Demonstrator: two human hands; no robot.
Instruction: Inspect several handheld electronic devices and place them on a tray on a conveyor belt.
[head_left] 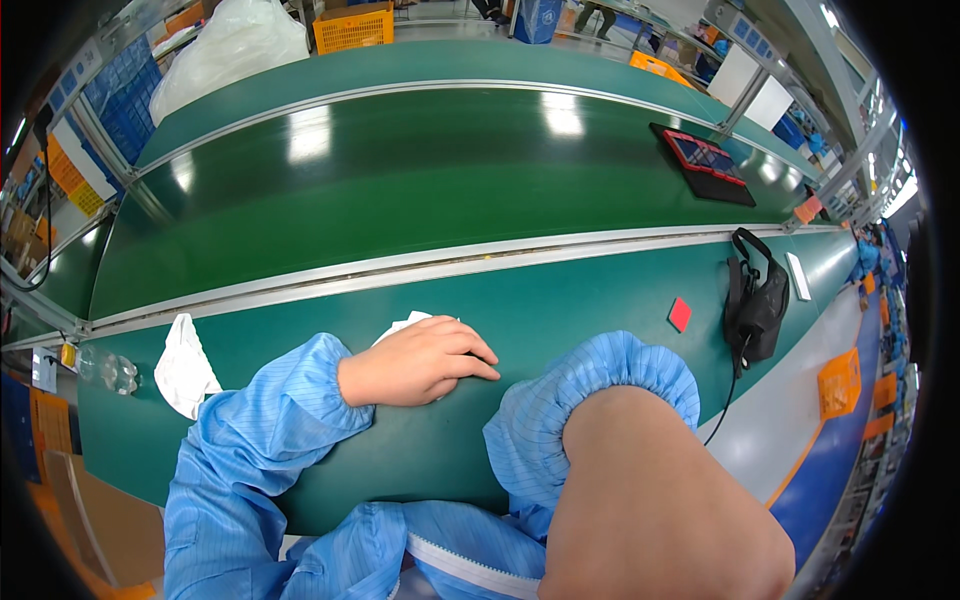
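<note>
My left hand (425, 362) lies palm down on the green table, over a small white flat item (402, 326) that shows past its knuckles. Its fingers are stretched out and a little bent. My right hand (675, 500) is raised close to the camera at the lower right, with its fingers out of sight, so whether it holds anything is hidden. Blue elasticated sleeves cover both forearms. A crumpled white cloth (185, 370) lies left of my left arm, beside a clear plastic bottle (107, 370) on its side. Farther right is a small red square piece (680, 315).
A black pouch (757, 305) with a strap and cord sits at the right, near a white bar (798, 277). Beyond the metal rail (420, 265) runs a green belt (380, 190), bearing a black tray with a red-framed device (705, 158). A yellow crate (353, 28) stands behind.
</note>
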